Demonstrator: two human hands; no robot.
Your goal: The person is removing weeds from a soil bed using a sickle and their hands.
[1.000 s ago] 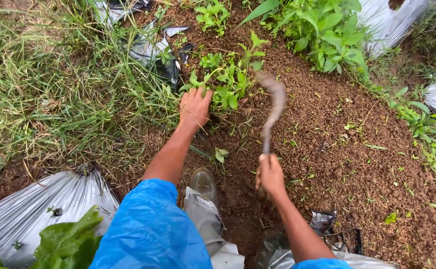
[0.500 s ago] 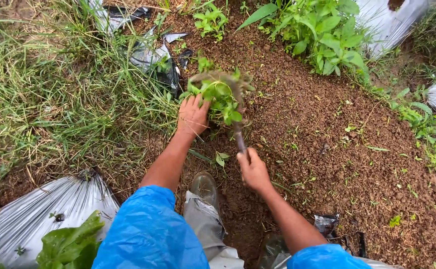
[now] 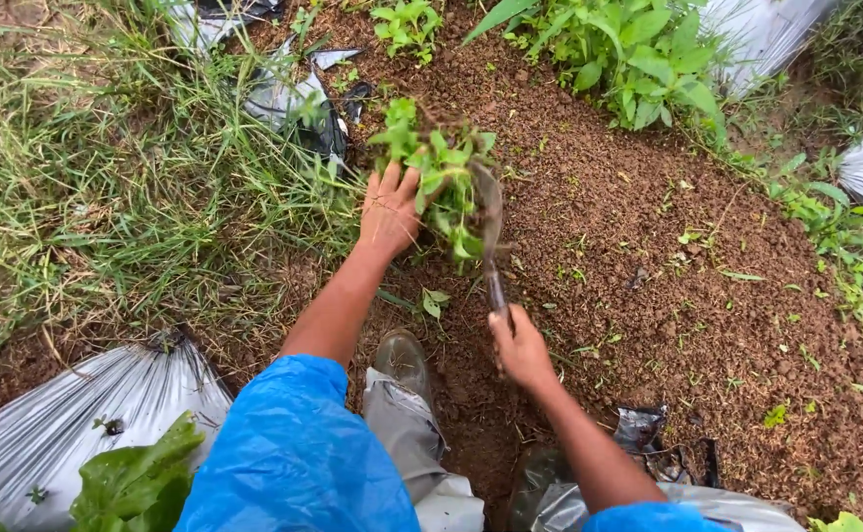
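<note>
Weeds [image 3: 438, 167], a leafy green clump, sit gripped in the left hand [image 3: 388, 209] above brown soil [image 3: 648, 266], while the right hand [image 3: 520, 347] is closed round the handle of a curved sickle [image 3: 491, 232] whose blade hooks against the clump. Grass [image 3: 106, 197] borders the left; silver plastic sheeting [image 3: 57, 433] lies nearby.

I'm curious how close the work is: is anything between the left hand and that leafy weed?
Nothing visible. The left hand already touches the weed, fingers among its leaves. The curved blade in the right hand sits on the weed's other side.
</note>
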